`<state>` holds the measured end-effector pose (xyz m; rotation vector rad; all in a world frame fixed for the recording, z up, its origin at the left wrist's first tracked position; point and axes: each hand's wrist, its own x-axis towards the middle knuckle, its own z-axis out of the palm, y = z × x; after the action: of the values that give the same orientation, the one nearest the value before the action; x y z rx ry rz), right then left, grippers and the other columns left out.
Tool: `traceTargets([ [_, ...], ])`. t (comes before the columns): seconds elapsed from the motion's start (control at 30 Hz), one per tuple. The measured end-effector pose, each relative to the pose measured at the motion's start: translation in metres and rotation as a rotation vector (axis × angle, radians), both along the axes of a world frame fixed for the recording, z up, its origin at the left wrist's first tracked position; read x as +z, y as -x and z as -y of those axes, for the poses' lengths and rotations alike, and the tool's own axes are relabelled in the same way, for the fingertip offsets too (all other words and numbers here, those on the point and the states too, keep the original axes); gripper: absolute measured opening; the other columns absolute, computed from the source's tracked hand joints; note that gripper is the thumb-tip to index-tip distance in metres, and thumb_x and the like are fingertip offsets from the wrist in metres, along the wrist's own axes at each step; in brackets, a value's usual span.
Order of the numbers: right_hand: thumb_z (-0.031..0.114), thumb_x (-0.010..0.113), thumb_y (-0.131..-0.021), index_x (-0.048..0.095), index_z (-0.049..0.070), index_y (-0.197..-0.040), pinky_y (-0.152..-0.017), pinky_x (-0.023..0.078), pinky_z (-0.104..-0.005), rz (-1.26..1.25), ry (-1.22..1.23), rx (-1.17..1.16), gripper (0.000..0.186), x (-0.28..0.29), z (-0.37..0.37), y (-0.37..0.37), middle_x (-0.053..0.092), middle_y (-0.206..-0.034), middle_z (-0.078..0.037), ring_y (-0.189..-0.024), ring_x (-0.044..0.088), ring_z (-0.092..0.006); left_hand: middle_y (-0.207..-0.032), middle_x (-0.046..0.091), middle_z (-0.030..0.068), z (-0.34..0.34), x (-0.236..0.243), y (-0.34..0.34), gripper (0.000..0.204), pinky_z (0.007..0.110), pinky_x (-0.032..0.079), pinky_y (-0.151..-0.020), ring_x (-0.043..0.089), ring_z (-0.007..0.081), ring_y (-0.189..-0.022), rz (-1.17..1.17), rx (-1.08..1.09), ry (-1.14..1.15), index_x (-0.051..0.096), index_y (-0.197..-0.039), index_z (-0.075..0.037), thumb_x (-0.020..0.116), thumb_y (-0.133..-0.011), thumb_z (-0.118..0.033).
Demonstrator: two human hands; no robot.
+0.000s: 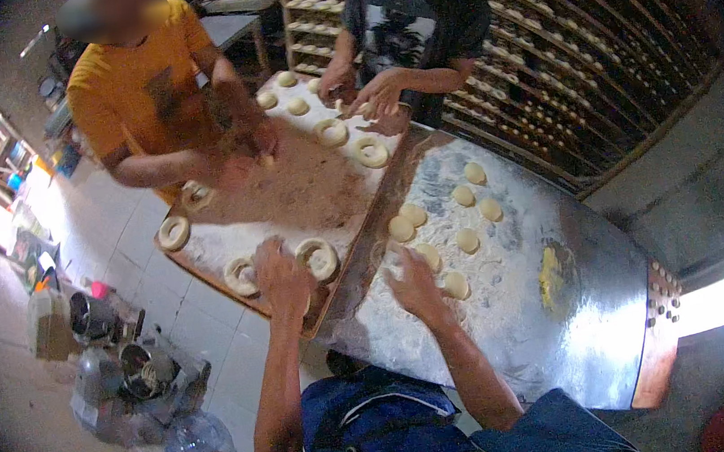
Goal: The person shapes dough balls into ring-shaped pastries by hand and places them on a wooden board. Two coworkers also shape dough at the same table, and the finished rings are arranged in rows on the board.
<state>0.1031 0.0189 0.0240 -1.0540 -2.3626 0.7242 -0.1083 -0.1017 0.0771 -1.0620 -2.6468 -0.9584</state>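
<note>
My left hand (284, 278) is over the near end of a floured wooden board (229, 247), between a dough ring (240, 277) and another dough ring (317, 259). Its fingers reach forward, slightly blurred, and its palm side is hidden. My right hand (412, 283) is low over the floured metal table (519, 324), fingers stretched out and dusted with flour. Right beside it lie a round dough piece (427, 258) and another dough piece (455, 285). Several more flattened dough rounds (467, 241) lie farther off on the same table.
Across the board, a person in an orange shirt (143, 95) and a person in a dark shirt (419, 29) handle dough. Racks (575, 46) full of dough pieces stand behind. Yellow fat (551, 279) lies at right; pots (146, 368) stand on the floor at left.
</note>
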Motion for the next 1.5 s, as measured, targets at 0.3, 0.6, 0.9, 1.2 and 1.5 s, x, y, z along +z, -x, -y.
traceTargets([
  [0.3, 0.018, 0.07, -0.082, 0.059, 0.01, -0.116, -0.086, 0.049, -0.0438, 0.241, 0.16, -0.138, 0.037, 0.014, -0.025, -0.155, 0.065, -0.099, -0.016, -0.096, 0.061, -0.0352, -0.097, 0.064, 0.0161, 0.016, -0.026, -0.162, 0.017, 0.04, 0.048, -0.079, 0.061, 0.0302, -0.091, 0.613, -0.53, -0.245, 0.061, -0.104, -0.002, 0.053, -0.09, -0.01],
  [0.6, 0.005, 0.068, -0.081, 0.064, 0.0, -0.114, -0.076, 0.053, -0.0291, -0.299, 0.509, -0.301, 0.033, 0.045, 0.016, -0.223, 0.069, -0.095, -0.011, -0.087, 0.064, -0.014, -0.101, 0.07, 0.0089, -0.031, -0.036, -0.291, 0.032, 0.029, 0.053, -0.082, 0.066, 0.0146, -0.089, 1.275, -0.676, -0.277, 0.062, -0.118, 0.002, 0.067, -0.088, -0.008],
  [0.9, 0.013, 0.08, -0.075, 0.058, 0.003, -0.121, -0.073, 0.052, -0.0327, -0.322, 0.405, -0.204, 0.052, 0.056, 0.02, -0.285, 0.07, -0.095, -0.008, -0.081, 0.064, -0.017, -0.107, 0.067, 0.0094, -0.025, -0.025, -0.36, 0.031, 0.029, 0.05, -0.086, 0.062, 0.0157, -0.097, 1.469, -0.644, -0.396, 0.061, -0.116, 0.004, 0.065, -0.093, -0.017],
  [1.2, 0.019, 0.059, -0.089, 0.044, 0.007, -0.134, -0.077, 0.049, -0.0313, -0.658, 0.969, 0.063, 0.049, 0.07, 0.005, -0.312, 0.06, -0.098, -0.007, -0.081, 0.058, -0.0175, -0.104, 0.065, 0.0121, -0.033, -0.036, -0.382, 0.051, 0.029, 0.052, -0.072, 0.064, 0.0172, -0.088, 1.932, -0.712, -0.672, 0.043, -0.134, -0.003, 0.068, -0.09, -0.012],
  [1.5, 0.048, 0.04, -0.099, 0.065, 0.002, -0.091, -0.059, 0.046, -0.0311, -0.971, 1.074, -0.356, 0.052, -0.004, 0.005, -0.288, 0.061, -0.072, -0.006, -0.06, 0.055, -0.0167, -0.084, 0.061, 0.0062, -0.055, -0.047, -0.375, 0.017, 0.037, 0.05, -0.062, 0.059, 0.0203, -0.072, 2.067, -0.505, -0.777, 0.047, -0.096, -0.015, 0.045, -0.098, -0.031],
])
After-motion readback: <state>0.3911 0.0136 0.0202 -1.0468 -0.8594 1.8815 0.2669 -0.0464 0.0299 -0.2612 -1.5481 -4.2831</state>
